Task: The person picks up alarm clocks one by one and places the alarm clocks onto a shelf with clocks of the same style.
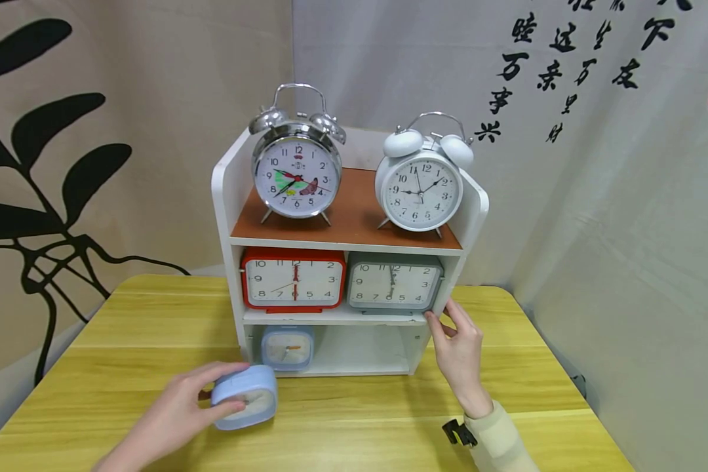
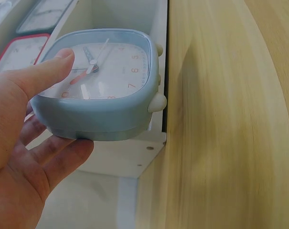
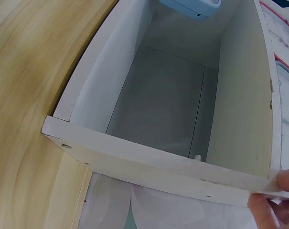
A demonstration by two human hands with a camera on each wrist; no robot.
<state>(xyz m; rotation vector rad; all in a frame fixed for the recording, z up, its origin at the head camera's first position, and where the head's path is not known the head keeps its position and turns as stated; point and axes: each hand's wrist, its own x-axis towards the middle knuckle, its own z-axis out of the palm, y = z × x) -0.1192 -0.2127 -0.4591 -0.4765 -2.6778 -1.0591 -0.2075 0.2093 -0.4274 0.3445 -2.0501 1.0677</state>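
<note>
My left hand [image 1: 183,400] holds a light blue alarm clock [image 1: 256,387] in front of the shelf's lower left. In the left wrist view the thumb lies over the clock's face [image 2: 118,71] and the fingers curl behind it. A similar blue clock [image 1: 287,347] stands at the left of the bottom compartment. My right hand [image 1: 461,360] pinches the right side panel of the white shelf [image 1: 474,219], level with the middle board. In the right wrist view, thumb and fingers lie on either side of that panel's edge [image 3: 158,164].
The middle tier holds a red clock [image 1: 295,282] and a grey clock [image 1: 394,283]. On the brown top board [image 1: 354,216] stand a silver twin-bell clock [image 1: 297,174] and a white one [image 1: 421,190]. The shelf stands on a wooden table [image 1: 354,432], curtains [image 1: 212,164] behind.
</note>
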